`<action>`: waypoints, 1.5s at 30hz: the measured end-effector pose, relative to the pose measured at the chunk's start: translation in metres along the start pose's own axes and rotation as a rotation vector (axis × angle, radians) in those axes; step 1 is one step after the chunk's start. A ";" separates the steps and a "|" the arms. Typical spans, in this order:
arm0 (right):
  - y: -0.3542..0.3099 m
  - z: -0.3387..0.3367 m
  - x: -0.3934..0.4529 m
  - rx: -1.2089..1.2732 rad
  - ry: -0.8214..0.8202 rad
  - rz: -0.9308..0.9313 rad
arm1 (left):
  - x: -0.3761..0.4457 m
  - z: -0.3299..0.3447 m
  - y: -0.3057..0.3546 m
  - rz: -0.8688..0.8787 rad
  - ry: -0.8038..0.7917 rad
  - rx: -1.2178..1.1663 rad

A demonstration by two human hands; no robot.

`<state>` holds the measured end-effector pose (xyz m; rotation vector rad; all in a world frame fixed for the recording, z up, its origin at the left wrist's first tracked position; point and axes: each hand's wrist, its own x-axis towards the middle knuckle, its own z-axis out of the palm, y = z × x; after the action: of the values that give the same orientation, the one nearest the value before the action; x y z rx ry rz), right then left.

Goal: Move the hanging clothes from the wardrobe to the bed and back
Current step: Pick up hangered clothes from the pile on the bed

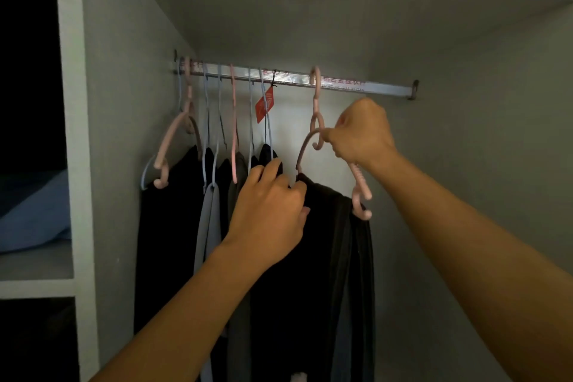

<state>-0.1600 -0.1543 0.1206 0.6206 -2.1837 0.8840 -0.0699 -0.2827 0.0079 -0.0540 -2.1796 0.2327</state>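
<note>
Wardrobe point(124, 102), interior, dim light. Rail point(387, 87): metal, horizontal, printed film along it.

Pink hanger point(316, 121): hooked on rail right of centre, apart from the rest; carries dark garment point(325, 242), draped and hanging down.

Right hand point(361, 133): grip clenched round the pink hanger's right shoulder, just below its neck.

Left hand point(269, 205): fingers curled, pinching the dark garment at its upper left edge, under the hanger's left arm.

Other clothes point(173, 226): dark and grey pieces bunched at rail's left end on pink and blue hangers.

Red tag point(265, 105): hangs from rail on a black tie.

Blue cloth point(34, 214): on a shelf in the left compartment.
</note>
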 end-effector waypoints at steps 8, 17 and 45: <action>-0.028 0.018 0.056 0.030 -0.008 -0.082 | 0.005 -0.005 0.002 -0.002 0.032 0.035; -0.034 0.067 0.074 0.101 -0.022 -0.082 | 0.003 -0.004 -0.005 0.007 0.039 0.038; 0.035 0.062 -0.014 0.474 -0.244 0.002 | -0.025 0.005 0.036 -0.118 -0.016 -0.028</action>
<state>-0.1993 -0.1746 0.0628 0.9959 -2.1918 1.4080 -0.0612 -0.2507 -0.0218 0.0605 -2.1939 0.1364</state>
